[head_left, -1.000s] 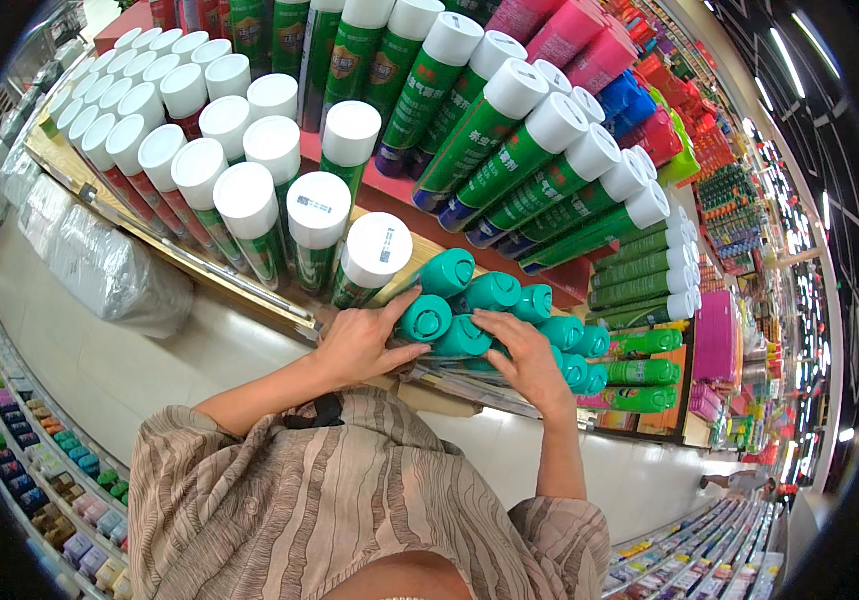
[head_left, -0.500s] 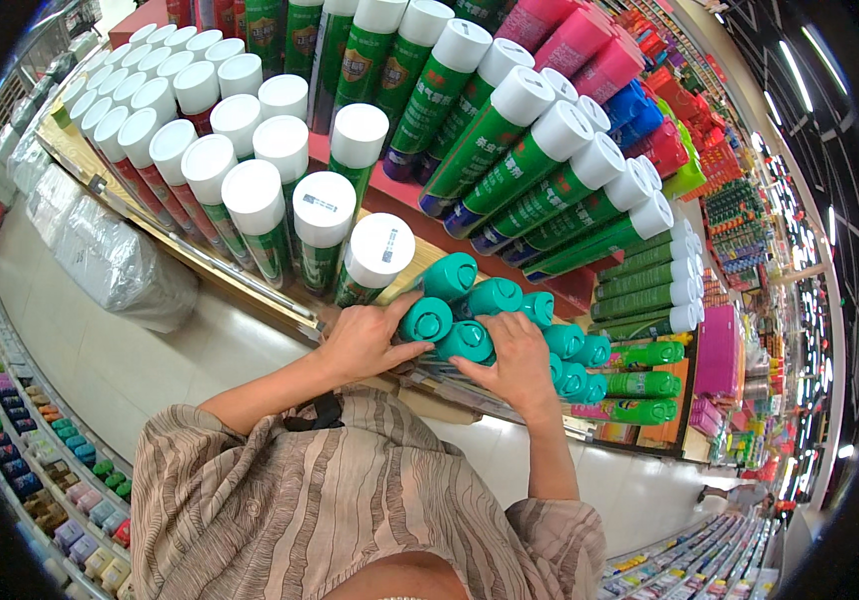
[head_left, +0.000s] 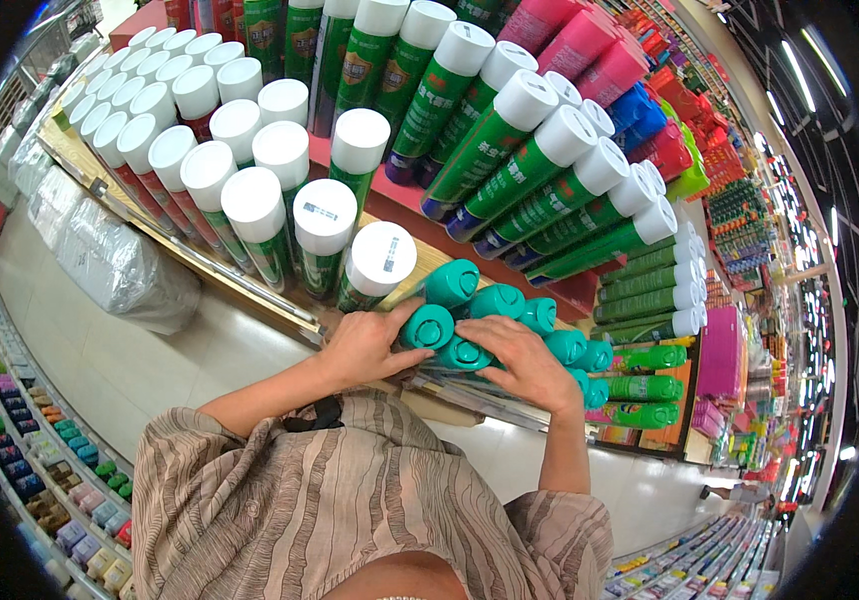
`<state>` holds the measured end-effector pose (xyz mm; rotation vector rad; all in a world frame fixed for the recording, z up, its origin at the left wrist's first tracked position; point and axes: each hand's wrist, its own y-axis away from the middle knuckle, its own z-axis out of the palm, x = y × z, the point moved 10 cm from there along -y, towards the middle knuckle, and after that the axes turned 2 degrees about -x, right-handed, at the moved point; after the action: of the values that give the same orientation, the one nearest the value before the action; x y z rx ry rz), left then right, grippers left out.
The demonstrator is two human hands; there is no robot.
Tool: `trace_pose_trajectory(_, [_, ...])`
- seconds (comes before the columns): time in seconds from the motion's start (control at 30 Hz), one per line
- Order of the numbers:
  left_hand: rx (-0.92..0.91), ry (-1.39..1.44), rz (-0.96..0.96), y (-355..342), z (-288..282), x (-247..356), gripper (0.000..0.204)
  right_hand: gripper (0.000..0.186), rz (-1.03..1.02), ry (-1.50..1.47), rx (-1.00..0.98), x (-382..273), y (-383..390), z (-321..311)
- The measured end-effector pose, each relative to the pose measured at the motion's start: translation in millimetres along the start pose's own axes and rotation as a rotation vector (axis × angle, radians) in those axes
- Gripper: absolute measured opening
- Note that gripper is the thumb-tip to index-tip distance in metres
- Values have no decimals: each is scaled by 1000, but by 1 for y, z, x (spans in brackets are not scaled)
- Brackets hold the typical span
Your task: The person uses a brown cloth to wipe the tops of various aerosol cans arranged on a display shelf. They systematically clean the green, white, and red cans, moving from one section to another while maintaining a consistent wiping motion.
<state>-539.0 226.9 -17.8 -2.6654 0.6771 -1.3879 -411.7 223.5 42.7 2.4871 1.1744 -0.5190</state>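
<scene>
My left hand (head_left: 365, 343) is closed around a teal-capped spray can (head_left: 427, 327) at the front corner of the shelf, thumb on the near side and fingers on the far side. My right hand (head_left: 528, 358) reaches over a neighbouring teal-capped can (head_left: 462, 354). Its fingertips lie at the cap's far rim and its thumb at the near rim, so the hand spans that can. More teal-capped cans (head_left: 497, 301) stand in rows behind and to the right, several partly covered by my right hand. The bodies of the held cans are mostly hidden.
White-capped green cans (head_left: 382, 258) crowd the shelf to the left and behind. A metal-edged shelf front (head_left: 280, 305) runs along the near side. Green-capped cans (head_left: 647, 387) stand at the right end. A plastic-wrapped bundle (head_left: 130, 265) sits on the floor at left.
My right hand has slid left and slightly toward me, and its fingers now lie closer to my left hand. The left hand has stayed on the same can.
</scene>
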Motion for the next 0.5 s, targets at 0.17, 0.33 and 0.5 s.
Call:
trace_pose_trajectory(0.17, [-44,-2,-36,1,3,-2,64,60,43,-26,6,-3,2,-5])
trace_pose_trajectory(0.33, [-54,2,-42,1,0,-3,63,64,24,129,205,0,-12,-59])
trace_pose_trajectory(0.5, [-80,2,-60,0,0,-1,63,64,9,204,33,16,-55,-38])
